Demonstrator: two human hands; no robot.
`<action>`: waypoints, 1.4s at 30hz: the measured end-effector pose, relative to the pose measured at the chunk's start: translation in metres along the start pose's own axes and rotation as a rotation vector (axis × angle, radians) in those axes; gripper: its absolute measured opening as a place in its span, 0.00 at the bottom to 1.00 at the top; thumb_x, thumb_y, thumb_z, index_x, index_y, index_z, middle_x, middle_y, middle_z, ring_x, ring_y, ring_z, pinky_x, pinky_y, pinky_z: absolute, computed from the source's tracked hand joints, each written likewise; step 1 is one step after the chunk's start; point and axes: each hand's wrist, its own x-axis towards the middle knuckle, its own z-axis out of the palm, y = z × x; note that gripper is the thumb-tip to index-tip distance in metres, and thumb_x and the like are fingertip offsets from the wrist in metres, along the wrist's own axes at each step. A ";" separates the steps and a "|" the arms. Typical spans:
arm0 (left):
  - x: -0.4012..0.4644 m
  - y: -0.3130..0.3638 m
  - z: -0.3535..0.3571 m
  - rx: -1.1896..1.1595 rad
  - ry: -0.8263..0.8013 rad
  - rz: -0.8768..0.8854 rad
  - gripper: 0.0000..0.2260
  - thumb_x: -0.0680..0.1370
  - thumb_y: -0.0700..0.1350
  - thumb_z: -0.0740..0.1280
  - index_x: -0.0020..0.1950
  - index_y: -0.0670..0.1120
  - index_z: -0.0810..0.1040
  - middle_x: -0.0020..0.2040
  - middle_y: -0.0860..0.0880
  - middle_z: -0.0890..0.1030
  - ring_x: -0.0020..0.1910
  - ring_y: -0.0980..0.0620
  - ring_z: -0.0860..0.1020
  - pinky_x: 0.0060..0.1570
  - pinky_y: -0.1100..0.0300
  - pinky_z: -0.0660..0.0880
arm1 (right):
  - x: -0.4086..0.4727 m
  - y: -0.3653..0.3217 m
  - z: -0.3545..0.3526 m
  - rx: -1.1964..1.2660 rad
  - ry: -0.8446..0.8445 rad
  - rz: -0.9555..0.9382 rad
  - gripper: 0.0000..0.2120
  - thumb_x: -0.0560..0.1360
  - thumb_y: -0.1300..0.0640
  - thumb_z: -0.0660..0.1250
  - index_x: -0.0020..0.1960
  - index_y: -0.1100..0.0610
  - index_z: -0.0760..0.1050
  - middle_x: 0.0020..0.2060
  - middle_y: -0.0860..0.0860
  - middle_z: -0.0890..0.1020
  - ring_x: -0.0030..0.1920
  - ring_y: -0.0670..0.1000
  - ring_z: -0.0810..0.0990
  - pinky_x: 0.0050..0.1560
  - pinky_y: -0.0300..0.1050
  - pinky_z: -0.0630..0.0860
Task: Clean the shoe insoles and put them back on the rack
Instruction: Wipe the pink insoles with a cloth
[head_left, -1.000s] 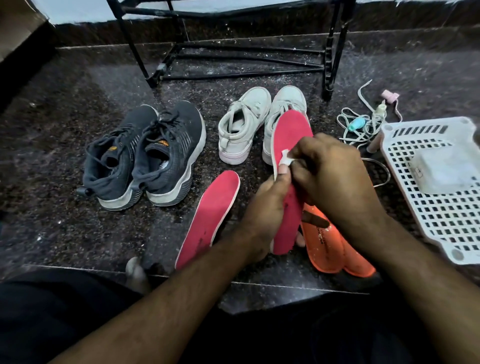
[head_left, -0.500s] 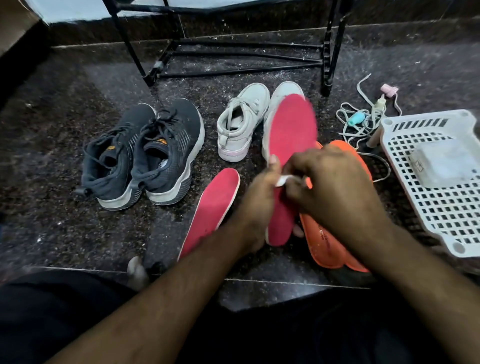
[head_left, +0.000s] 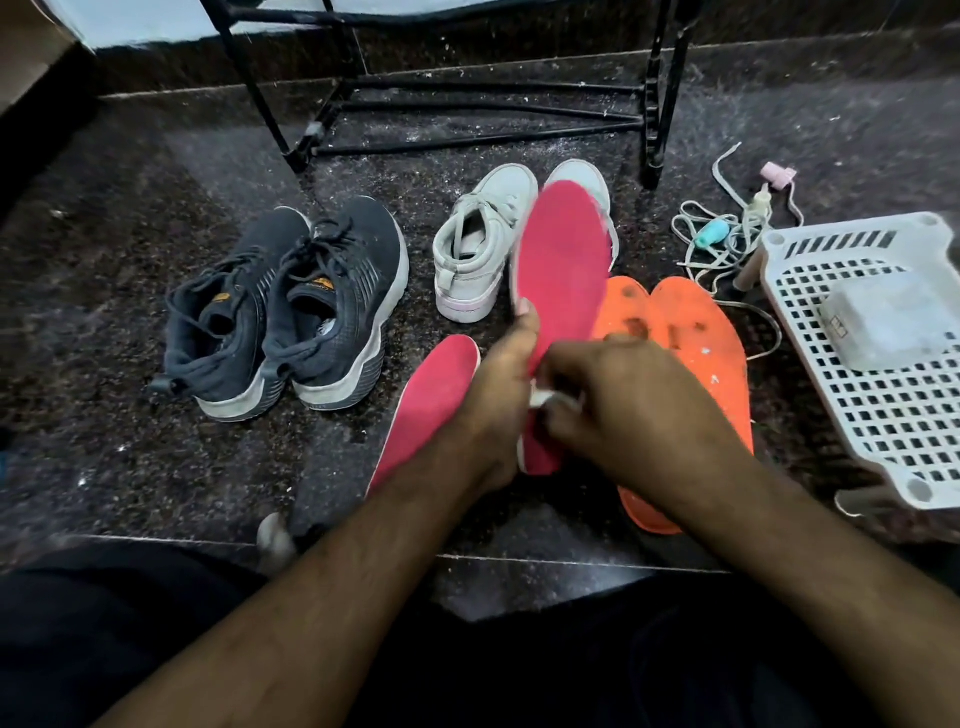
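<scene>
Steadying the long pink foam insole (head_left: 563, 270) upright, the left hand (head_left: 501, 395) gripped its edge so the right hand (head_left: 631, 410), pinching a small white wipe (head_left: 543, 399), could scrub its lower end.

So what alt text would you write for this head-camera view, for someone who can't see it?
A person's left hand holds a pink foam insole upright while the right hand wipes it with a small white cloth. On the dark speckled floor lie a second pink insole, two orange insoles, dark and pale sneakers and a white plastic basket.
</scene>
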 end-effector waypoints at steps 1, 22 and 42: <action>-0.001 -0.005 0.002 0.083 -0.012 0.016 0.27 0.83 0.64 0.50 0.54 0.44 0.78 0.38 0.47 0.83 0.31 0.50 0.82 0.28 0.60 0.78 | 0.004 0.008 -0.007 -0.021 0.057 0.025 0.06 0.70 0.53 0.69 0.46 0.50 0.77 0.38 0.53 0.82 0.44 0.58 0.78 0.43 0.51 0.73; 0.000 -0.013 0.000 0.178 -0.180 -0.012 0.31 0.82 0.66 0.48 0.73 0.46 0.69 0.51 0.44 0.82 0.39 0.41 0.85 0.21 0.57 0.77 | 0.016 0.040 -0.027 -0.024 0.243 0.201 0.07 0.76 0.50 0.66 0.52 0.50 0.73 0.40 0.52 0.82 0.47 0.58 0.78 0.44 0.51 0.75; 0.002 -0.009 0.001 0.038 -0.178 -0.111 0.25 0.83 0.63 0.50 0.59 0.49 0.79 0.48 0.48 0.85 0.43 0.47 0.84 0.32 0.49 0.81 | 0.015 0.027 -0.018 0.112 0.164 0.125 0.09 0.75 0.55 0.67 0.53 0.49 0.71 0.39 0.52 0.83 0.42 0.58 0.81 0.41 0.51 0.76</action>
